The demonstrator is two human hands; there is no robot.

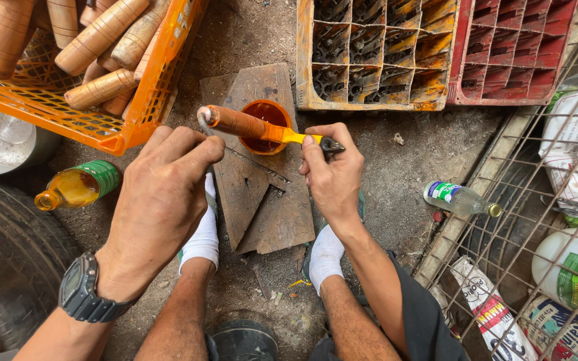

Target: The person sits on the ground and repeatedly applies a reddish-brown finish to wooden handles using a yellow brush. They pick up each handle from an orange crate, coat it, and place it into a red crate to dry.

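Note:
My left hand (pixel 162 200) pinches the metal-tipped end of a glossy reddish-brown wooden handle (pixel 235 122), held level above a small orange bowl (pixel 267 113) of dark red liquid. My right hand (pixel 332 177) grips a yellow-handled tool (pixel 292 136) with a dark end, probably a brush. Its front end lies against the wooden handle. The bowl stands on dark wooden boards (pixel 269 200) lying on the dirt floor. A black watch is on my left wrist. My feet in white socks rest on either side of the boards.
An orange crate (pixel 135 113) of bare wooden handles (pixel 98 90) stands at upper left, over a metal bowl (pixel 1 144). Orange (pixel 376 100) and red (pixel 513 93) compartment crates stand behind. A glass bottle (pixel 78 186), a plastic bottle (pixel 459 198), a tyre (pixel 15 254) and a wire rack (pixel 536 200) lie around.

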